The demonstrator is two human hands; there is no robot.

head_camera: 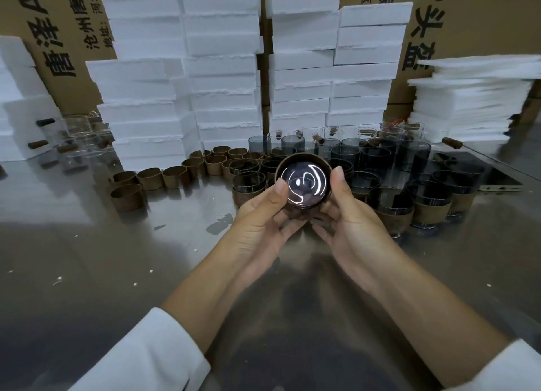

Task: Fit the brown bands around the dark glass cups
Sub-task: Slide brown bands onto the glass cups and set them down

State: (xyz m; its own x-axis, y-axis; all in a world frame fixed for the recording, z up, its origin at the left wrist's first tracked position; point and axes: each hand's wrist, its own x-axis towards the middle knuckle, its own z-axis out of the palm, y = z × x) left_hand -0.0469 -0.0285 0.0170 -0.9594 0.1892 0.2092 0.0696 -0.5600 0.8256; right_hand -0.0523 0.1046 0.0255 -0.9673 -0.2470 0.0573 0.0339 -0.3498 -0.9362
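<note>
Cradling a dark glass cup [303, 185] just above the steel table [117, 259], the left hand [263, 223] and right hand [351, 226] both curl their fingers round it, thumbs pressing the brown band [304, 155] that rings it. The band seems to be mid-seating. The next move calls for sliding it level, then setting the cup among the banded cups [409, 203] close behind.

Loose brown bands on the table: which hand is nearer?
Left. The left hand grips the held cup right of the loose bands; the right hand grips the cup's other side, farther off.
</note>
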